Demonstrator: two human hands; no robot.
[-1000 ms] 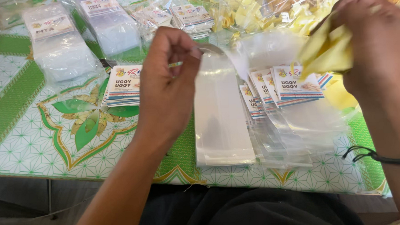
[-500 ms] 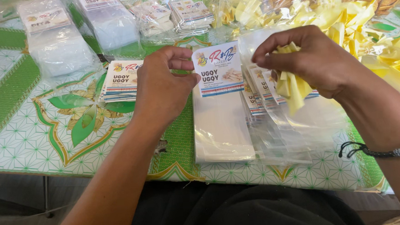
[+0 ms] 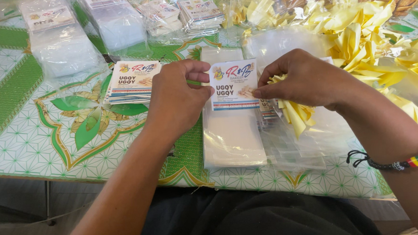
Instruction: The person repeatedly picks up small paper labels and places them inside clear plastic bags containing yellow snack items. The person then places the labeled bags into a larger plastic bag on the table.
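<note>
My left hand (image 3: 178, 97) and my right hand (image 3: 302, 79) hold one printed paper label (image 3: 234, 84) between them, each pinching a side edge, just above a stack of clear plastic bags (image 3: 232, 135) lying flat on the table. My right hand also keeps several yellow paper strips (image 3: 294, 115) tucked under its palm. A pile of the same printed labels (image 3: 131, 80) lies to the left of my left hand. More labels (image 3: 268, 110) peek out under my right hand.
A green and white patterned tablecloth (image 3: 38, 140) covers the table. Bundles of clear bags (image 3: 62, 41) and wrapped label packs (image 3: 199, 13) stand at the back. A heap of yellow paper strips in plastic (image 3: 361, 28) fills the back right. The table's front edge is close to my lap.
My right hand came down from the upper right to the label. Both hands now hold the label flat over the clear bags, lower and closer together than before.
</note>
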